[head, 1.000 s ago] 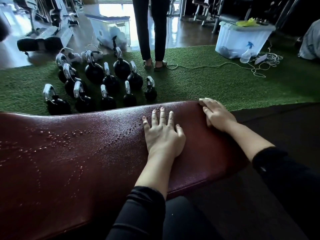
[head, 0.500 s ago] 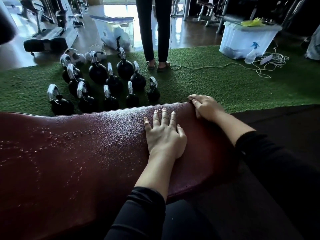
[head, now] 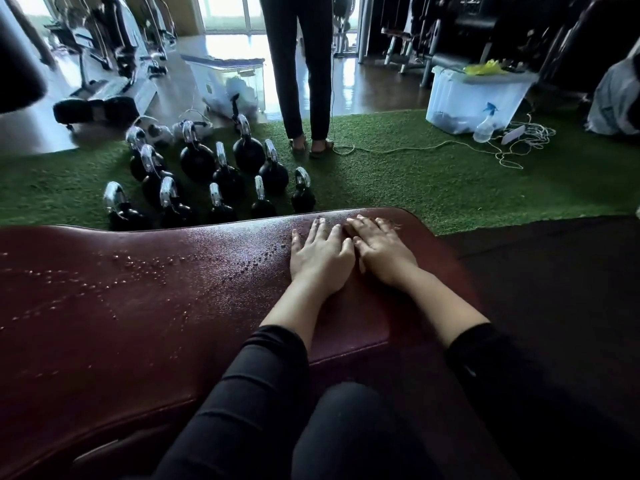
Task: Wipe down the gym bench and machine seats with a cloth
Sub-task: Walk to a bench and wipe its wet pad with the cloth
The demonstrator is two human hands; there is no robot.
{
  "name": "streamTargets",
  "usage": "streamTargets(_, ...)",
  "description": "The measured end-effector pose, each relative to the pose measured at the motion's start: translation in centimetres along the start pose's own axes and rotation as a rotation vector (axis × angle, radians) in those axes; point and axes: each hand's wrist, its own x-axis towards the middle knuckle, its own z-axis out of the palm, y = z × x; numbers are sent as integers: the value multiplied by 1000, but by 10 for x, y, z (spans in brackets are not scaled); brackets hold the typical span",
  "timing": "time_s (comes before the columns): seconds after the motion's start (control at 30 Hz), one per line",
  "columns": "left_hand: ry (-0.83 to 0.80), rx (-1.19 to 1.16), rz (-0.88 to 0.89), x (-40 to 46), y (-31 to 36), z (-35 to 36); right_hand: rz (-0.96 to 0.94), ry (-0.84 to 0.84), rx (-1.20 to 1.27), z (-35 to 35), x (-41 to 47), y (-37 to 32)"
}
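So, nearest you, both palms lie flat on the maroon bench [head: 138, 323]: your left hand [head: 320, 259] and right hand [head: 382, 252] side by side, fingers straight, holding nothing. No cloth is in view under them or anywhere on the pad. Beads of spray [head: 166, 263] sit unwiped across the leather, so by my read the wiping is barely begun. Beyond, kettlebells [head: 214, 181] stand on the turf, and a spray bottle [head: 485, 124] leans by the far bin [head: 464, 98].

Right hand [head: 382, 252] slid off the bench [head: 145, 306] edge toward nine o'clock. Now flat on the pad, fingers touching the left hand [head: 320, 258].
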Motion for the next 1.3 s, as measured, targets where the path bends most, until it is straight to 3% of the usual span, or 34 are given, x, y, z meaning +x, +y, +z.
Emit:
streamTargets(0.13,132,35,4,-16,-39,-28,29,1,23,-2,1,-4)
streamTargets(0.27,40,249,-206,-22,-96,-54,32,22,-11,0,11,-7)
streamTargets(0.33,-13,301,-224,-26,-112,-54,32,53,-21,2,17,-9)
streamTargets(0.67,23,309,-209,-26,-116,-44,35,12,-72,-4,57,-23)
streamTargets(0.87,34,309,-216,-25,-116,-45,-230,-75,-73,12,54,-96)
streamTargets(1.03,41,300,-212,-24,-118,-44,-521,-75,-89,12,14,-55)
streamTargets(1.17,45,295,-207,-24,-117,-44,-388,-62,-21,-7,28,-9)
streamTargets(1.3,45,297,-212,-24,-116,-43,-249,-1,-36,-7,62,-25)
